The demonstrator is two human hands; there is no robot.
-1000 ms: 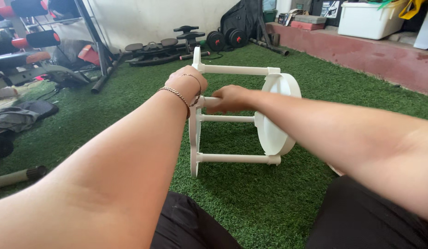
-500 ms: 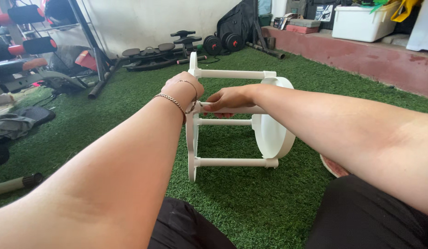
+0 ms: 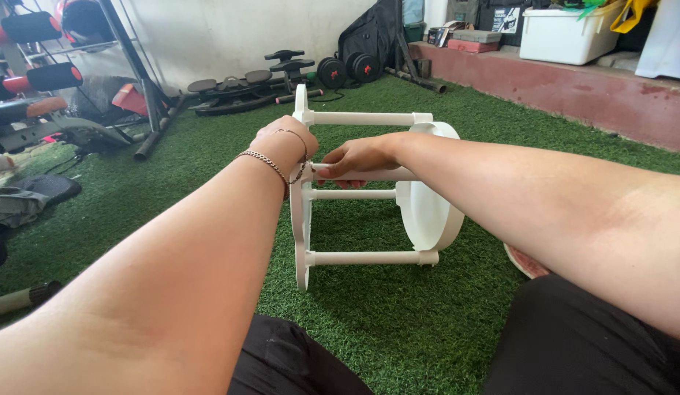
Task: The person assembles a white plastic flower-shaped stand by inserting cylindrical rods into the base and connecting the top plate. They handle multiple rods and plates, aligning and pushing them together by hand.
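I see a white stool (image 3: 369, 190) tipped on its side on the green turf. Its round seat (image 3: 428, 197) stands on edge, facing right. Thin round legs run level from the seat to a flat white ring (image 3: 302, 219) at the left, which also stands upright.

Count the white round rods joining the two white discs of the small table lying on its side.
4: top rod, rod under the right hand, middle rod, bottom rod. More may be hidden.
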